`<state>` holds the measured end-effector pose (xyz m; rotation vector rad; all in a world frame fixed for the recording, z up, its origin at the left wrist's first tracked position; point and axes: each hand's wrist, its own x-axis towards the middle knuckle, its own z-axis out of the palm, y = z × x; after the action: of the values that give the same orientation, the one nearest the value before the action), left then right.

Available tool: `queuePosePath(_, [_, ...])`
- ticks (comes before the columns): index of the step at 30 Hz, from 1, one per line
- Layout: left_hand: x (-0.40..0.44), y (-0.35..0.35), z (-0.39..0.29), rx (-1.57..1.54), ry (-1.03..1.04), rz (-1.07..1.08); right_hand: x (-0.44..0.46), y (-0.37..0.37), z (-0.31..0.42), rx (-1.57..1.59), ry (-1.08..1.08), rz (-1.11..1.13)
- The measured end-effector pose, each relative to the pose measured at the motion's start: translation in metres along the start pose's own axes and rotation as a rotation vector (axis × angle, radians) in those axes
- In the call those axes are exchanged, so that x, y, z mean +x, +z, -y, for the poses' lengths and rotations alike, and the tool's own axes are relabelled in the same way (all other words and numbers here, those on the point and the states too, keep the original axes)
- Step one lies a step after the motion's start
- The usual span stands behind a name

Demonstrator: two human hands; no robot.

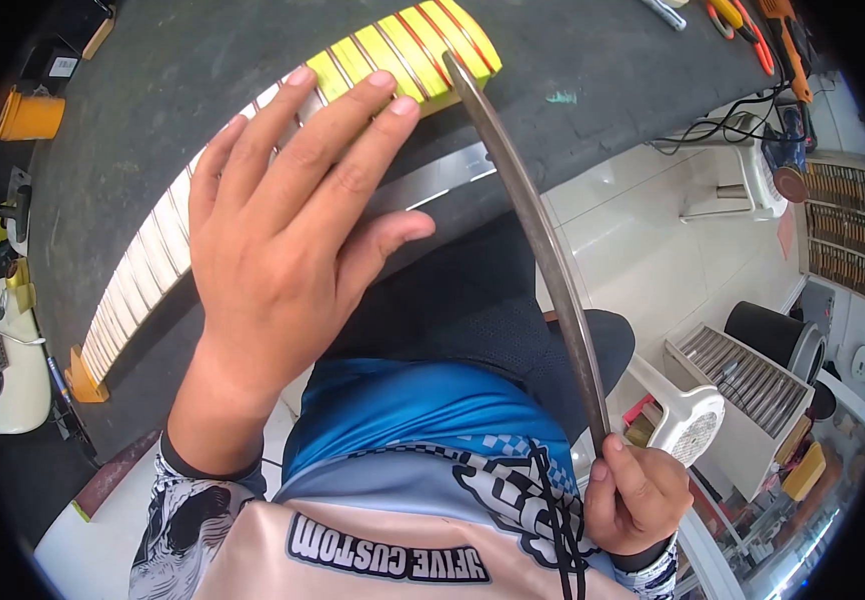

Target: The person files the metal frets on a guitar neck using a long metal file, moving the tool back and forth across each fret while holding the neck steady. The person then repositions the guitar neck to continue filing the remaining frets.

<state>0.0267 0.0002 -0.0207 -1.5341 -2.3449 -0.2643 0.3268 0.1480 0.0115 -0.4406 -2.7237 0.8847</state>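
Observation:
A long, pale guitar neck (138,275) with many metal frets lies across the dark bench, its wide end covered in yellow tape (393,50). My left hand (288,215) lies spread over the neck, fingertips at the edge of the yellow tape. In my right hand (638,495), at the lower right, is the near end of a long, narrow metal file (543,240). The file's far tip touches or overlaps the taped end near a reddish fret; contact is hard to tell. A shiny metal strip (438,175) is partly hidden behind the left hand and file.
The dark bench mat (593,60) has tools and cables at its right corner. An orange holder (31,115) and a white guitar body (13,365) are on the left. Right of the bench are white stools (688,405) and a tray of files (743,375).

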Motion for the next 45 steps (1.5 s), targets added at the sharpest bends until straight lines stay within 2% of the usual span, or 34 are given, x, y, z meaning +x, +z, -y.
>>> queuePosePath(9, [-0.003, 0.003, 0.004, 0.015, 0.001, -0.027, -0.006, -0.002, 0.013, -0.048, 0.036, 0.103])
queuePosePath(15, [-0.002, 0.002, 0.003, 0.01, 0.002, -0.016, -0.006, 0.003, 0.016, -0.089, -0.009, 0.047])
queuePosePath(24, [-0.001, 0.001, 0.003, 0.011, 0.003, -0.001, 0.003, 0.004, 0.016, -0.058, -0.027, 0.094])
queuePosePath(27, [-0.001, 0.001, 0.003, 0.006, 0.002, -0.005, 0.029, 0.011, 0.016, -0.063, -0.014, 0.112])
queuePosePath(29, [-0.001, 0.001, 0.003, 0.006, 0.007, -0.004, 0.063, 0.022, 0.019, -0.141, -0.077, 0.036])
queuePosePath(31, [0.0, 0.001, 0.003, -0.004, 0.002, -0.001, 0.108, 0.028, 0.033, -0.099, -0.025, 0.067])
queuePosePath(35, [0.0, 0.001, 0.002, -0.012, -0.013, -0.009, 0.152, 0.047, 0.03, -0.088, -0.064, -0.01])
queuePosePath(39, [0.001, 0.001, 0.001, -0.004, -0.008, -0.001, 0.122, 0.041, 0.017, -0.024, -0.085, -0.077])
queuePosePath(42, [0.0, 0.0, 0.001, 0.009, -0.007, -0.002, 0.069, 0.026, 0.004, 0.072, -0.043, -0.058])
queuePosePath(44, [0.0, 0.001, 0.0, 0.009, 0.001, -0.005, 0.038, 0.021, 0.003, 0.155, 0.067, -0.077])
queuePosePath(45, [0.0, 0.001, 0.0, 0.008, 0.0, -0.009, 0.027, 0.021, 0.0, 0.171, 0.041, -0.082])
